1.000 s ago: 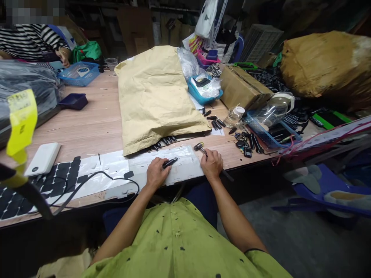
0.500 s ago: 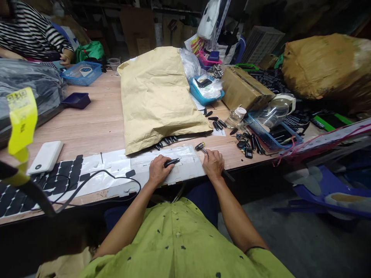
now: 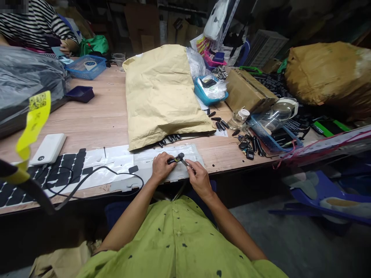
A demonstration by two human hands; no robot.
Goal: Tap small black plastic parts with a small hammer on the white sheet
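Note:
My left hand (image 3: 161, 166) is closed on a small, slim black piece (image 3: 171, 161), holding it low over the whitish board (image 3: 189, 154) at the table's front edge. In my right hand (image 3: 199, 178) is a small hammer (image 3: 183, 160), gripped by its handle. The hammer's head is at the tip of the black piece; whether they touch I cannot tell. Just beyond my hands several black pieces (image 3: 171, 138) stick out from under a large tan paper sack (image 3: 165, 96). Left of the board lie a white sheet (image 3: 111, 158) and black square stickers (image 3: 77, 162).
A white power bank (image 3: 49, 148) with a black cable (image 3: 108, 166) lies at left, near a blurred yellow tag (image 3: 34, 123). At right are a glass jar (image 3: 239, 117), keys (image 3: 245, 144), a blue basket (image 3: 275, 143) and a cardboard box (image 3: 249, 90). Across the table sits a person in stripes (image 3: 37, 23).
My right hand has moved left with the hammer, bringing its head from beside the board to the black piece. My left hand stays closed on the piece. The view has shifted slightly.

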